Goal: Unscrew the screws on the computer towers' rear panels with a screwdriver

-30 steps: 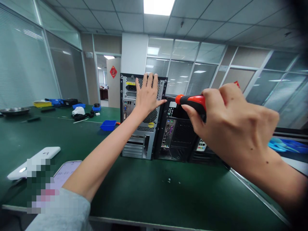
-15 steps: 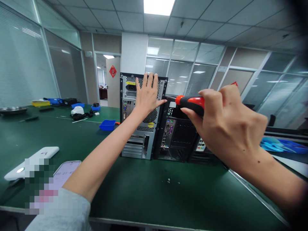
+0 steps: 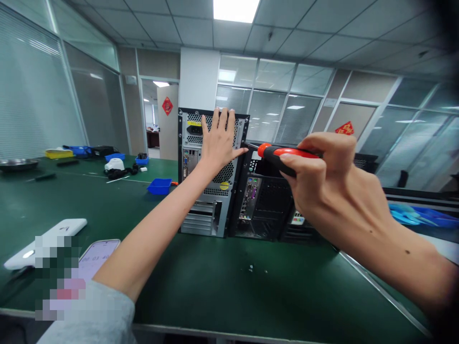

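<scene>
My left hand [image 3: 218, 145] lies, fingers spread, against the rear of the computer case [image 3: 225, 174], upright on the green table [image 3: 222, 286]. My right hand [image 3: 330, 177] grips the red-black screwdriver [image 3: 274, 155], tip at the case's right edge; contact unclear.

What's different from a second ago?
Your right hand has rolled and dropped slightly on the screwdriver: the thumb, earlier below the handle, now lies along its near side. Nothing was picked up or let go. The left hand stays spread against the computer case, and the shaft still points at its right edge.
</scene>
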`<state>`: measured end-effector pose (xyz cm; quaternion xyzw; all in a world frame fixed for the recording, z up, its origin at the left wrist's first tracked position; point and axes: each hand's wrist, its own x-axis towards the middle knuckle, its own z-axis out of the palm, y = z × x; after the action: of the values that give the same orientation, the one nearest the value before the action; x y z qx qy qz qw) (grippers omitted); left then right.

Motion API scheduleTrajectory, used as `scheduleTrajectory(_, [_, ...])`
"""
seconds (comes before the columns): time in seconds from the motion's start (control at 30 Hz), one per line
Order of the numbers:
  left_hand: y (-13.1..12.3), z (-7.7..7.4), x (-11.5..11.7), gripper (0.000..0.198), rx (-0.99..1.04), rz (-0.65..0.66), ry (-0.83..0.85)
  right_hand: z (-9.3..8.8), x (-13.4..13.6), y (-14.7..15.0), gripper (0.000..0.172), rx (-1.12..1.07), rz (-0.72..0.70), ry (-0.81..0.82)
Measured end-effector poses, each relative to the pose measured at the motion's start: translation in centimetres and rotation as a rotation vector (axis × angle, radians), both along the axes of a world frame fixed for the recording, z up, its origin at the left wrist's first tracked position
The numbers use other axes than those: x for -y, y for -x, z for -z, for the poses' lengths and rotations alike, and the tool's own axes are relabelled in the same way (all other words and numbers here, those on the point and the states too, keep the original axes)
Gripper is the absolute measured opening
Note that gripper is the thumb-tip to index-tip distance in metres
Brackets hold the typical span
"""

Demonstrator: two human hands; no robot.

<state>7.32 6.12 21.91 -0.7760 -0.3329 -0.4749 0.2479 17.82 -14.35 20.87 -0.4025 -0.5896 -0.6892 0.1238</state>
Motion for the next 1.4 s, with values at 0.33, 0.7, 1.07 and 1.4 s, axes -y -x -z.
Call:
scheduleTrajectory(0.33, [-0.1, -0.1, 0.2, 0.092, 0.015, 0.059, 0.019, -1.5, 0.7, -0.9, 0.015, 0.244, -0.036, -0.129])
scheduleTrajectory(0.7, [-0.1, -0.3, 0.7, 0.092, 0.004, 0.046, 0.037, -2.4, 0.5, -2.5, 0.034, 0.177, -0.17, 0.171])
scheduleTrajectory(1.07, [-0.3, -0.2, 0.5, 0.092, 0.007, 0.027, 0.01, -3.2, 0.6, -2.3, 0.036, 0.051, -0.198, 0.316])
scheduleTrajectory(1.4, [-0.1, -0.3, 0.9, 0.093, -0.01, 0.016, 0.041, -3.0, 0.6, -2.3, 0.03, 0.07, -0.128, 0.268])
